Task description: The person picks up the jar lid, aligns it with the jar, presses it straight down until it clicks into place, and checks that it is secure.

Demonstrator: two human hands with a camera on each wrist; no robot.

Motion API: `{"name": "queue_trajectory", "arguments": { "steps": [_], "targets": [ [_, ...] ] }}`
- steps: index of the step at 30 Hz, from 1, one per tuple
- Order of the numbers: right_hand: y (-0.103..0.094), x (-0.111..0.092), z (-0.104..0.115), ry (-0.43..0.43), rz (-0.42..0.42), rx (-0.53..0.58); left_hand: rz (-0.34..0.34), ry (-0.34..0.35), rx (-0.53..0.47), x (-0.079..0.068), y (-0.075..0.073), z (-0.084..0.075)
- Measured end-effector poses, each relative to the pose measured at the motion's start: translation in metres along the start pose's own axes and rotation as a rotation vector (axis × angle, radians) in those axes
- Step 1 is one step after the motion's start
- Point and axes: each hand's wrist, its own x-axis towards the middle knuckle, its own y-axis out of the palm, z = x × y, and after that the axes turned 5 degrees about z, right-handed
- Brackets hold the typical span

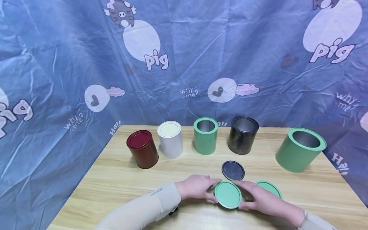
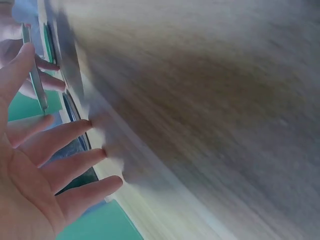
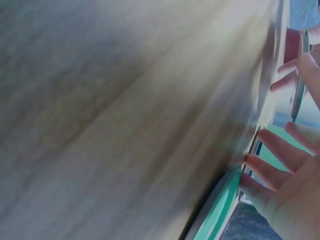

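Note:
A round green lid is held between both hands near the front of the table. From its left side my left hand pinches the rim between thumb and index finger, the other fingers spread. On the opposite side my right hand grips the rim the same way. Both wrist views show the lid edge-on, raised off the wood. Just beyond it lies a black lid. Another green lid lies on the table, partly hidden behind my right hand.
Along the back stand a dark red can and a white can, both lidded. Beside them are an uncovered small green can, an uncovered black can and a large uncovered green can. A blue printed curtain hangs behind.

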Motion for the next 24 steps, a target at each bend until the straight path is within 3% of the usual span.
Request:
{"name": "queue_trajectory", "arguments": {
  "steps": [18, 24],
  "targets": [
    [-0.012, 0.009, -0.004, 0.030, -0.025, 0.140, -0.081, 0.003, -0.137, 0.000, -0.017, 0.011],
    [-0.019, 0.016, -0.003, 0.031, -0.046, 0.187, -0.112, -0.003, -0.137, -0.001, -0.022, 0.016]
  ]
}}
